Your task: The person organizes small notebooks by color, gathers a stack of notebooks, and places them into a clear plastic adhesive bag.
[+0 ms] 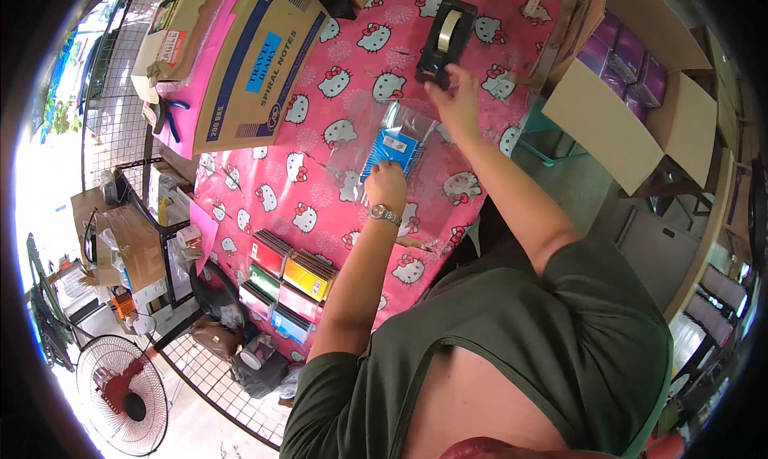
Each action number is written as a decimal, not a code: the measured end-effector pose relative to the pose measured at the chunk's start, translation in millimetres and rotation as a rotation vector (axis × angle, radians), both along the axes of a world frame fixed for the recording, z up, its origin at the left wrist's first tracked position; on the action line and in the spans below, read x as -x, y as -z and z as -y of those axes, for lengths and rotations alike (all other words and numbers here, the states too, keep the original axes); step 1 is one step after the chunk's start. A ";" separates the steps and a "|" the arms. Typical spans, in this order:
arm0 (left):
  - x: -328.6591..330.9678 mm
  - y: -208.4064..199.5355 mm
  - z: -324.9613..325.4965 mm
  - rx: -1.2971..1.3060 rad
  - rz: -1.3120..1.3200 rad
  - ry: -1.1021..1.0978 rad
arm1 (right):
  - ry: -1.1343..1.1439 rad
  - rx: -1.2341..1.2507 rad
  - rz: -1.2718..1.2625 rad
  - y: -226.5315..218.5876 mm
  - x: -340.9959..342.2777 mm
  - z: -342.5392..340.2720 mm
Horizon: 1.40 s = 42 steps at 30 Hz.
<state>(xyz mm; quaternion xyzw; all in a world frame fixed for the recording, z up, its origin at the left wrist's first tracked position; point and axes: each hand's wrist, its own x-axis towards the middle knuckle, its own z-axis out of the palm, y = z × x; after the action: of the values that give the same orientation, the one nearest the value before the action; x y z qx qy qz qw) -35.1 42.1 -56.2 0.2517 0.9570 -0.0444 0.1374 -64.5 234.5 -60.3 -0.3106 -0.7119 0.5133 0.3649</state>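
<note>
A blue spiral notebook (398, 144) with a small white label lies inside a clear plastic bag (428, 131) on the table. My left hand (386, 185), a watch at its wrist, closes its fingers on the notebook's near end. Farther away and to the right, my right hand (458, 103) reaches the cutter end of a black tape dispenser (436, 47) carrying a roll of clear tape (450, 32). Its thumb and fingers are curled there. Any strip of tape between them is too small to make out.
Stacks of colourful notebooks (290, 279) sit at the table's near left. A large carton (260, 67) stands at the far left, with pliers (170, 116) beside it. At right, an open carton (612, 123) holds purple packs. A fan (122, 395) is at lower left.
</note>
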 end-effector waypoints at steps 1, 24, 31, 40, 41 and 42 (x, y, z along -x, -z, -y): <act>-6.0 4.8 -1.0 -0.004 -0.035 0.008 | -0.044 0.002 0.122 11.3 11.4 -13.9; -42.0 39.8 0.4 0.006 -0.137 -0.167 | -0.929 1.615 0.100 74.1 -13.7 -84.2; -46.8 45.8 2.4 -0.200 -0.282 -0.197 | -1.925 -0.655 0.560 9.4 72.3 50.4; -54.8 25.4 9.0 -0.224 -0.237 -0.226 | -1.604 -1.005 0.666 13.1 63.7 56.5; -57.5 10.3 9.1 -0.198 -0.180 -0.231 | -1.483 -0.974 0.645 12.6 57.5 44.3; -60.7 -8.5 12.8 -0.171 -0.120 -0.229 | -1.329 -0.900 0.571 15.1 43.7 27.5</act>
<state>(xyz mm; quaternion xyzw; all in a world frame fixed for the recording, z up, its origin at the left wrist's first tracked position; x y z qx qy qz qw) 25.6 29.2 -47.7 0.1487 0.9862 0.0381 0.0621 -108.2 206.9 -75.5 0.2290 -0.9474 0.1907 -0.1172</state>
